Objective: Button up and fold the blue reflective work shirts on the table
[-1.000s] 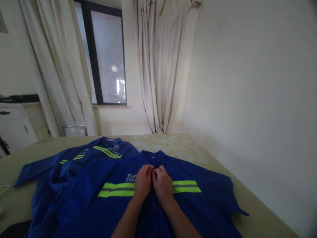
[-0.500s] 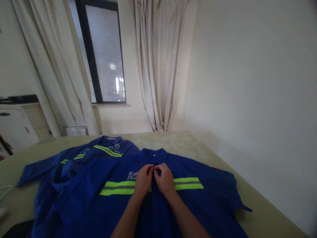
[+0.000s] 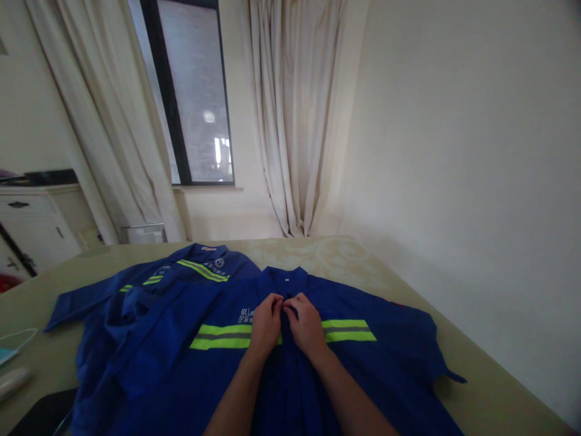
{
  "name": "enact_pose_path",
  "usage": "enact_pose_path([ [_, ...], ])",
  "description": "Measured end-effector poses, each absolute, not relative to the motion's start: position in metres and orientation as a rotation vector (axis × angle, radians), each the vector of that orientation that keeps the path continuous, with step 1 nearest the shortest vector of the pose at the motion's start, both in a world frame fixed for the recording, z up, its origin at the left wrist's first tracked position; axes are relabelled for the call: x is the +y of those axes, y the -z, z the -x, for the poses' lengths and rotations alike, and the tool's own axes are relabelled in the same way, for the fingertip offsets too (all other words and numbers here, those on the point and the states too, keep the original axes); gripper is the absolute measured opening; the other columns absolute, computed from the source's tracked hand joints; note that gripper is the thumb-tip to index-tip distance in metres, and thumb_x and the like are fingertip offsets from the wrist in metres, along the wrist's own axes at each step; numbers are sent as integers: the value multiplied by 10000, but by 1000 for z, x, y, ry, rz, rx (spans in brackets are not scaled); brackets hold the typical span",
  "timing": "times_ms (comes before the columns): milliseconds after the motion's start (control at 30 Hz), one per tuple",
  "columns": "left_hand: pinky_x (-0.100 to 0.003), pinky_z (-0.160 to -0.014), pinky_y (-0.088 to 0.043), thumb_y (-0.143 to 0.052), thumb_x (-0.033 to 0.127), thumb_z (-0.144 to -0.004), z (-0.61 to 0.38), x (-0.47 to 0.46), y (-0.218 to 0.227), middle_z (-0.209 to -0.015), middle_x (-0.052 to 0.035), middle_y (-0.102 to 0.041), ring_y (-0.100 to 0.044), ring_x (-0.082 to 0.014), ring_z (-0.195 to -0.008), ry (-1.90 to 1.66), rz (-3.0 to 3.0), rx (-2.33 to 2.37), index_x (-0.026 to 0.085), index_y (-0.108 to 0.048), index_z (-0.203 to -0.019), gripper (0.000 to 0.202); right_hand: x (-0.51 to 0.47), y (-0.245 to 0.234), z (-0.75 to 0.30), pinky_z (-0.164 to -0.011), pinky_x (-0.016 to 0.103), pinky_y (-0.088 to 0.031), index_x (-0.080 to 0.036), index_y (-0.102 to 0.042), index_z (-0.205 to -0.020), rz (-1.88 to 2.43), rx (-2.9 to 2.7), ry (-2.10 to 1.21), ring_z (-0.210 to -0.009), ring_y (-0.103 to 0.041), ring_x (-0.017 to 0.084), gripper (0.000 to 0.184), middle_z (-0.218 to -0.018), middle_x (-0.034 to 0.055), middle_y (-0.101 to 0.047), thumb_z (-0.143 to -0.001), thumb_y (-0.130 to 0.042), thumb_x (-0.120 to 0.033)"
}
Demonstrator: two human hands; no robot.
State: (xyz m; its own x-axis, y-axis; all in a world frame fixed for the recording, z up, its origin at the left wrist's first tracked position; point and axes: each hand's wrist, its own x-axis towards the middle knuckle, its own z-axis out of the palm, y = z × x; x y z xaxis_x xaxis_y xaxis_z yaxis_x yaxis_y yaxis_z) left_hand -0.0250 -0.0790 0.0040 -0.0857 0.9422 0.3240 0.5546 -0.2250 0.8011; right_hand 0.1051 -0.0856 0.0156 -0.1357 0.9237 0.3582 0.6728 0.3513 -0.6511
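A blue work shirt with yellow-green reflective bands lies flat, front up, on the pale bed. My left hand and my right hand meet at the shirt's front opening just below the collar. Both have their fingers curled and pinching the fabric edges together at the placket. What lies between the fingertips is too small to make out. A second blue shirt of the same kind lies partly under the first, to the left and farther back.
A wall runs close along the bed's right side. Cream curtains and a dark-framed window stand behind the bed. A white cabinet is at the left. A face mask and a pale object lie at the bed's left edge.
The view has shifted slightly, so the shirts sit a little higher and further right. My hands stay together at the shirt's front below the collar, with small finger movements.
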Motion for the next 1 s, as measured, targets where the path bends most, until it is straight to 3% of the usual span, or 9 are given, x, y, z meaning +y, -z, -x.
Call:
enact_pose_path([
  [300,-327,-857,-499,-463,298,-955,25,-73,2,-972,-40,-744,-679,-215,-934,-1275,-1820,1490,219,-679,-959,230,-85,-14,-104,-798,290,-482,-239,-726,-856,1507,-1708,-323,-869,-686,216,153,-920,42,-700,-904,-581,-232],
  [433,-321,-906,-499,-434,227,-962,25,-72,4,-1011,-44,-735,-674,-197,-979,-1253,-1857,1466,217,-697,-984,265,-79,-7,-107,-777,317,-482,-224,-695,-813,1563,-1576,-323,-852,-684,242,110,-889,56,-709,-848,-596,-255],
  [633,-341,-922,-476,-518,98,-875,21,-79,4,-1025,-63,-685,-638,-212,-989,-1161,-1929,1542,198,-721,-996,256,-69,0,-112,-838,334,-492,-208,-684,-888,1379,-1380,-414,-897,-688,246,206,-915,66,-739,-839,-519,-320],
  [800,-354,-925,-448,-510,118,-927,15,-87,-5,-1024,-62,-689,-605,-228,-1000,-1008,-2125,1720,207,-723,-999,242,-68,-3,-114,-750,325,-508,-205,-685,-875,1275,-1292,-569,-786,-682,231,265,-846,51,-739,-857,-513,-407],
  [1000,-323,-902,-465,-502,129,-955,19,-83,-3,-1006,-50,-709,-623,-208,-980,-977,-2125,1766,202,-707,-999,223,-65,-1,-115,-732,321,-528,-194,-703,-891,1175,-1263,-683,-770,-686,225,250,-835,50,-735,-820,-584,-401],
])
